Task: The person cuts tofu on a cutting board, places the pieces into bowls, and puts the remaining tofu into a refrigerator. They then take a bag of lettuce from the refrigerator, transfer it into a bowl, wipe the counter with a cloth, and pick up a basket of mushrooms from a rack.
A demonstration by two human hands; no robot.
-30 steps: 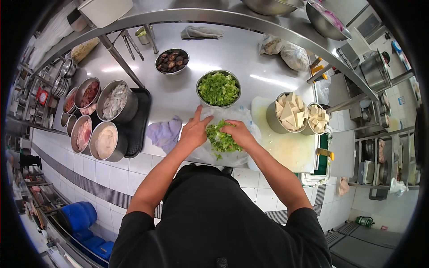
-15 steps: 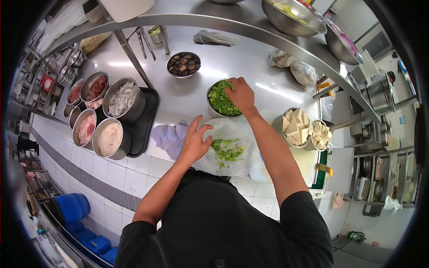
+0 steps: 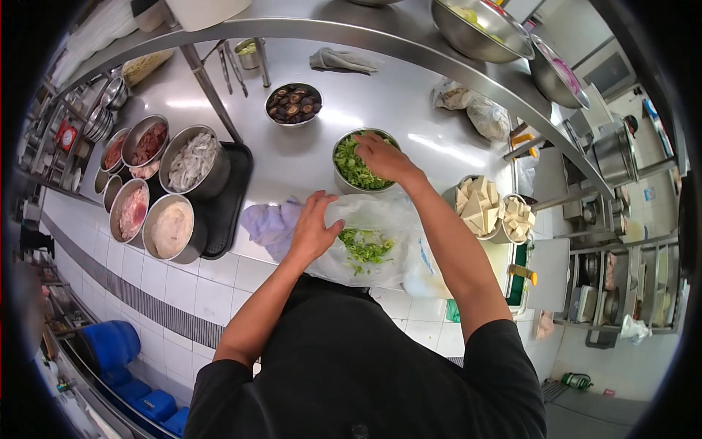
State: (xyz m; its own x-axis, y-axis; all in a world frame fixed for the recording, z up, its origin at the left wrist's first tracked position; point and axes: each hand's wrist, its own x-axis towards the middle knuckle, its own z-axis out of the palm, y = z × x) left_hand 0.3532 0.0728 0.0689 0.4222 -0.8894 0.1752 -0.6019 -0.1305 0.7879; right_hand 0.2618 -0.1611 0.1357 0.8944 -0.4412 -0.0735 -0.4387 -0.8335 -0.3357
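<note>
A metal bowl (image 3: 338, 180) full of chopped green leaves (image 3: 356, 165) stands on the steel counter. My right hand (image 3: 381, 158) reaches into it, fingers closed together on the greens, their tips partly hidden. In front of the bowl lies a clear plastic bag (image 3: 398, 245), with a smaller heap of chopped greens (image 3: 368, 246) on it. My left hand (image 3: 316, 228) hovers at the bag's left edge, thumb and fingers apart, holding nothing visible. A crumpled purple cloth (image 3: 270, 225) lies just left of that hand.
A bowl of dark mushrooms (image 3: 294, 104) stands behind. Metal pots of meat (image 3: 172, 228) and pale strips (image 3: 192, 162) crowd the left around a black tray (image 3: 232, 201). Pots of cut white pieces (image 3: 479, 208) are at right. A steel shelf (image 3: 351, 29) spans overhead.
My right hand has sunk lower into the bowl, its fingers now flatter against the greens. My left hand stays beside the bag. The whole view has shifted slightly.
</note>
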